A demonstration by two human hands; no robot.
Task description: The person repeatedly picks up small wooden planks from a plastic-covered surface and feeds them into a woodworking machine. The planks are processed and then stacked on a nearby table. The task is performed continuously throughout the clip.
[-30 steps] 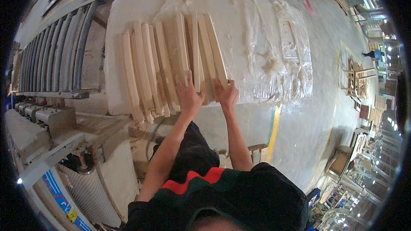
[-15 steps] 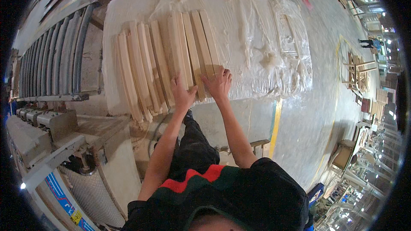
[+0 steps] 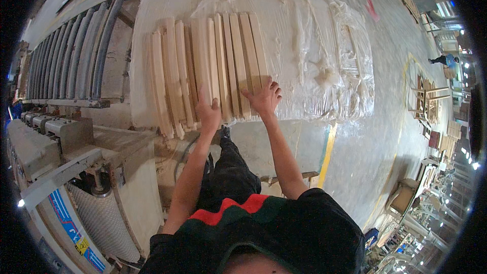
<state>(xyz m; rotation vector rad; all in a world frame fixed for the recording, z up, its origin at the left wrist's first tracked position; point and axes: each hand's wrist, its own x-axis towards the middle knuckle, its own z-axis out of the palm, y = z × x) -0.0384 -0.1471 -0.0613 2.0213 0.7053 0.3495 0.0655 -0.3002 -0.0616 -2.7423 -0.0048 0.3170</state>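
Note:
Several pale wooden strips [image 3: 234,53] lie side by side, running away from me, on a plastic-wrapped stack [image 3: 324,35]. At their near ends, my left hand [image 3: 208,114] rests against the middle strips, fingers stretched forward and thumb apart. My right hand [image 3: 265,100] is spread at the right edge of the row, its thumb over the near end of the strips and its fingers by the outermost strip. Neither hand is closed round a strip. Toward the left, the strips sit less evenly, and some reach nearer to me.
A roller conveyor [image 3: 71,53] stands at the left, with a machine [image 3: 109,213] holding a textured roller nearer to me. Grey floor with a yellow line [image 3: 327,155] stretches to the right. Far right, a person [image 3: 446,60] stands near stacked wood [image 3: 428,99].
The strips on the right now lie closer together, with narrower gaps. My right hand has spread its thumb and fingers wider, and my left hand has shifted slightly left. The view has shifted slightly.

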